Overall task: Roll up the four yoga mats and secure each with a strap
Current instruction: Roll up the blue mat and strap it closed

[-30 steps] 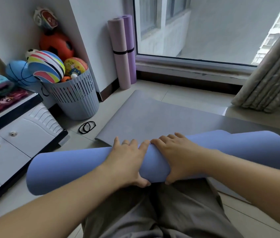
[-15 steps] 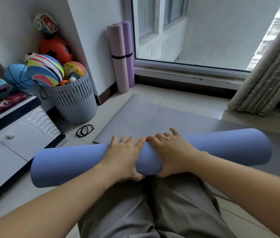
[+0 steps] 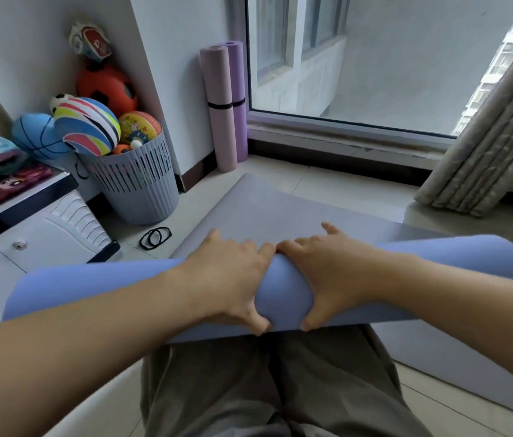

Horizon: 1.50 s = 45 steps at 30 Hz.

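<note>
Head view: left hand (image 3: 230, 279) and right hand (image 3: 327, 272) grip one blue mat roll (image 3: 283, 294), fingers spread over its top, thumbs tucked beneath, forearms hiding parts of it. Beyond the fingertips lies a flat grey mat (image 3: 280, 209). Two black straps (image 3: 155, 237) lie left of them, and two strapped purple rolls (image 3: 219, 89) stand farther off.

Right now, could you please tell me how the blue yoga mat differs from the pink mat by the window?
The blue yoga mat lies horizontally, unstrapped; the pink mat stands upright, bound by a black strap. The left hand and right hand grip the blue yoga mat; nothing holds the pink mat. Both are rolled.
</note>
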Motion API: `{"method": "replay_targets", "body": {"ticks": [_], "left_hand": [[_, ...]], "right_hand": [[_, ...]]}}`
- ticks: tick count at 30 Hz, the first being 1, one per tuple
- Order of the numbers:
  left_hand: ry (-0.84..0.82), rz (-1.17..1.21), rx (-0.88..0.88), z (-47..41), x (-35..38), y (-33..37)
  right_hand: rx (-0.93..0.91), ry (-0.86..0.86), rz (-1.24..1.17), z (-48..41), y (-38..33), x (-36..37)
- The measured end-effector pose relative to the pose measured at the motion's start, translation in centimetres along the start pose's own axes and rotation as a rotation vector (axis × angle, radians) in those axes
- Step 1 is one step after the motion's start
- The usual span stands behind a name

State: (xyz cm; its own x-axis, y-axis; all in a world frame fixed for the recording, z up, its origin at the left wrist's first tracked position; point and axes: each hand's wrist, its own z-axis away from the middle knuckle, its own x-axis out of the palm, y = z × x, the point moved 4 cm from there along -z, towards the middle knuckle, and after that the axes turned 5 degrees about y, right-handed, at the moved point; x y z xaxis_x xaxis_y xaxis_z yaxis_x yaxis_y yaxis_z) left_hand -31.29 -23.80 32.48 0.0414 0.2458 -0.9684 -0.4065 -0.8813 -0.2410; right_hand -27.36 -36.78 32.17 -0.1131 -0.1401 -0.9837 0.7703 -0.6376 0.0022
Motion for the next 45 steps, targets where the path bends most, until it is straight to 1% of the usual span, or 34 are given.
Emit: {"method": "replay_targets", "body": {"ticks": [5, 7, 9, 10, 13, 16, 18, 21, 22, 24, 27, 29, 32, 36, 39, 41, 43, 45], "left_hand": [[-0.150, 0.121, -0.010, 1.0, 3.4, 1.5], [-0.204, 0.221, -0.027, 0.5, 3.9, 0.8], [-0.306, 0.336, -0.048, -0.2, 4.3, -0.3], [-0.359, 0.386, -0.063, -0.5, 4.4, -0.8], [-0.480, 0.491, -0.098, -1.4, 4.5, -1.9], [-0.529, 0.541, -0.104, -1.7, 4.8, -2.2], [-0.446, 0.489, -0.106, -1.6, 4.8, -2.3], [-0.191, 0.175, -0.102, -0.8, 4.6, -1.4], [-0.134, 0.071, -0.096, -0.3, 4.7, -0.6], [-0.094, -0.024, -0.107, 0.8, 5.4, 0.7], [-0.026, 0.028, -0.156, 1.2, 6.0, 0.4], [0.027, 0.071, -0.158, 1.1, 5.5, 0.0], [0.102, 0.100, -0.161, 1.4, 4.2, -0.5], [0.209, 0.103, -0.174, 3.4, 1.8, -1.5], [0.214, 0.136, -0.135, 4.9, 1.7, -0.8], [0.141, 0.143, -0.097, 5.2, 2.8, 0.2], [0.056, 0.179, -0.067, 4.7, 4.0, 1.2], [-0.006, 0.203, -0.041, 3.9, 4.4, 1.4]], "right_hand": [[-0.002, -0.121, -0.060, 0.2, -1.2, 3.6], [0.010, -0.158, -0.096, -0.5, -0.9, 3.5], [0.019, -0.179, -0.100, -0.9, -0.6, 2.9], [0.021, -0.163, -0.053, -0.8, -0.5, 2.7], [-0.005, -0.031, 0.171, -0.2, -1.2, 2.6], [-0.010, 0.023, 0.208, 0.0, -1.7, 3.8], [0.011, 0.029, 0.156, -0.4, -1.2, 4.0], [0.032, -0.020, 0.071, -1.4, -0.1, 4.0], [0.037, -0.038, 0.047, -1.7, 0.2, 4.0], [0.044, -0.072, 0.026, -2.2, 0.6, 4.1], [0.030, -0.086, 0.035, -2.6, 0.6, 4.2], [0.016, -0.085, 0.040, -2.8, 0.6, 3.7], [-0.014, -0.081, 0.082, -2.8, 0.6, 1.3], [-0.070, -0.026, 0.179, -2.2, -0.7, -2.5], [-0.082, -0.070, 0.184, -0.8, -1.9, -2.4], [-0.081, -0.121, 0.170, 0.2, -2.5, -0.5], [-0.045, -0.180, 0.099, 0.8, -2.6, 1.6], [-0.001, -0.174, 0.036, 1.3, -2.2, 2.7]]}}
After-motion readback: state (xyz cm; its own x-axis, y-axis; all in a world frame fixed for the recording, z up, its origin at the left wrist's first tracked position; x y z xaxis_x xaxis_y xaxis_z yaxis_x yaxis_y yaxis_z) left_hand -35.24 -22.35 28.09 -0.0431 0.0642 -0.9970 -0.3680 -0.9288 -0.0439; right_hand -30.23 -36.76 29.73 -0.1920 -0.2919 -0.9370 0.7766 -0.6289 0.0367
